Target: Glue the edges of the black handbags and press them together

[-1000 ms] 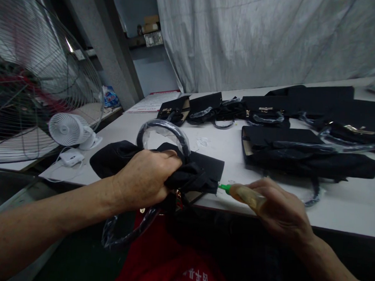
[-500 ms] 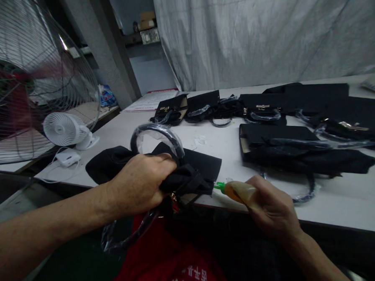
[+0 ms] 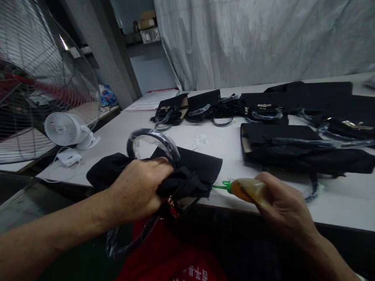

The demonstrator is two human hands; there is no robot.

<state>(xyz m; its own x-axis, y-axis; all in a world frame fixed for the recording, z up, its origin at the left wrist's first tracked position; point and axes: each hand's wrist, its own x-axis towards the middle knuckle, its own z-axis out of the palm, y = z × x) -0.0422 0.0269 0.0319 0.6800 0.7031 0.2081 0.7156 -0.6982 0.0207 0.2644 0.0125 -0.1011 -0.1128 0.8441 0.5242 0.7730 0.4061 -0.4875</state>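
My left hand (image 3: 142, 186) is closed around the gathered black cloth of a handbag (image 3: 201, 164) at the table's front edge. One plastic-wrapped handle (image 3: 154, 136) arches up behind the hand, and another (image 3: 134, 249) hangs below the edge. A small gold fitting with a red tag (image 3: 172, 206) dangles under the bag. In my right hand (image 3: 285, 200) is a squeeze bottle of amber liquid (image 3: 246, 189) with a thin green nozzle. The nozzle's tip is at the bag's right corner; whether it touches or goes inside, I cannot tell.
Several black handbags (image 3: 261, 104) lie along the back of the white table (image 3: 112, 132). Another black bag (image 3: 279, 132) rests closer, at right. A small white fan (image 3: 64, 130) and a white box with a cable (image 3: 69, 156) sit left, beside a large caged fan (image 3: 36, 74).
My right hand and the bottle have shifted slightly right, so more of the green nozzle shows. The bag in my left hand has dropped and moved left a little.
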